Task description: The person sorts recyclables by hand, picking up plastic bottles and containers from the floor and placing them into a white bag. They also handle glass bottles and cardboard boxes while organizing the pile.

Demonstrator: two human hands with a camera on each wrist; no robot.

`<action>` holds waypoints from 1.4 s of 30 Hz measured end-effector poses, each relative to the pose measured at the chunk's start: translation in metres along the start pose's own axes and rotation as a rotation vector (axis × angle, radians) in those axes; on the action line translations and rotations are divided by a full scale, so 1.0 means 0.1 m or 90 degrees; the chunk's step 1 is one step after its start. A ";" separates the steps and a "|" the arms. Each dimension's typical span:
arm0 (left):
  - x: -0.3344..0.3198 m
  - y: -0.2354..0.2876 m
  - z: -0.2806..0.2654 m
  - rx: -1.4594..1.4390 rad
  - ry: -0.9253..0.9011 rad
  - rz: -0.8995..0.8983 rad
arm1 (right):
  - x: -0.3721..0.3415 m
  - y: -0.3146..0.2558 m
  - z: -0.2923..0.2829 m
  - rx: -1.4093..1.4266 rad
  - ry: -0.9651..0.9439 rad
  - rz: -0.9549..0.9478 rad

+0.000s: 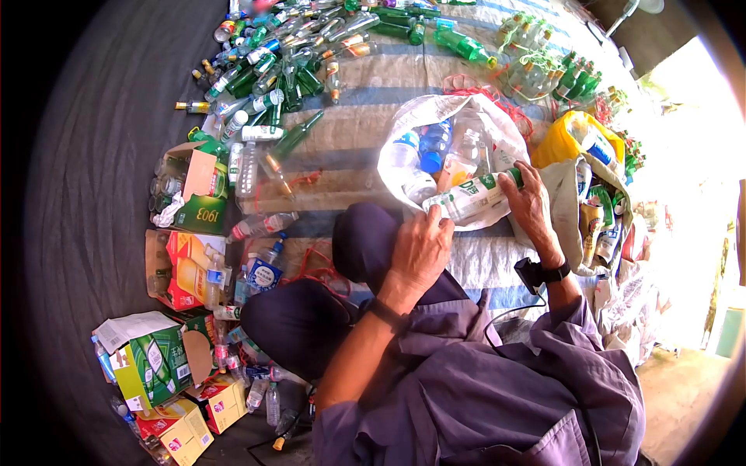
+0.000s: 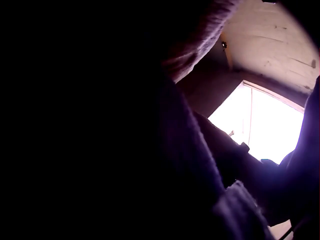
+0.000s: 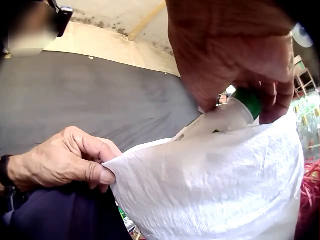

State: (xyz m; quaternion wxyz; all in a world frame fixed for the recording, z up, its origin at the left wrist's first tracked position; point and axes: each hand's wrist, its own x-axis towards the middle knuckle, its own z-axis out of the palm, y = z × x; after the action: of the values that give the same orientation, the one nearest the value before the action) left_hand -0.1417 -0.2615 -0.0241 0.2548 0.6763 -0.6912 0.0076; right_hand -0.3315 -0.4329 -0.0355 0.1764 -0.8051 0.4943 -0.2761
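Note:
A clear bottle (image 1: 470,197) with a green cap and green-white label lies across the mouth of a white woven sack (image 1: 394,128). My right hand (image 1: 531,203) holds its capped end; in the right wrist view the fingers of this hand (image 3: 235,55) curl round the green cap (image 3: 247,103). My left hand (image 1: 420,252) pinches the near rim of the sack, as the right wrist view shows with the left hand (image 3: 62,159) at the white sack (image 3: 200,185). Inside the sack are several bottles, one with a blue cap (image 1: 431,161). The left wrist view is mostly dark cloth.
Glass and plastic bottles (image 1: 291,74) pile up at the upper left. Cardboard boxes (image 1: 190,268) holding bottles line the left side. Right of the white sack stand a yellow bag (image 1: 556,140) and a sack of cans (image 1: 571,233). Red string (image 1: 517,116) lies behind.

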 end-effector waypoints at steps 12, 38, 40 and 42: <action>0.02 -0.01 0.06 0.048 0.003 0.002 | -0.08 -0.06 -0.02 -0.090 -0.033 -0.064; 0.08 0.03 0.00 0.061 0.047 0.083 | -0.77 0.61 0.39 0.691 -0.172 0.360; 0.07 0.04 0.01 0.064 -0.011 0.098 | -0.70 0.57 0.41 0.759 -0.179 0.400; 0.08 0.06 0.00 0.080 -0.023 0.084 | -0.73 0.86 0.58 0.784 -0.219 0.350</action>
State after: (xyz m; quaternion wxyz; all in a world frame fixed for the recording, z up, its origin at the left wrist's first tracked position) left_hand -0.1472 -0.2683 -0.0197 0.1985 0.6438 -0.7369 0.0552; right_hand -0.3822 -0.4058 -0.1483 0.7404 -0.4366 0.3985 -0.3200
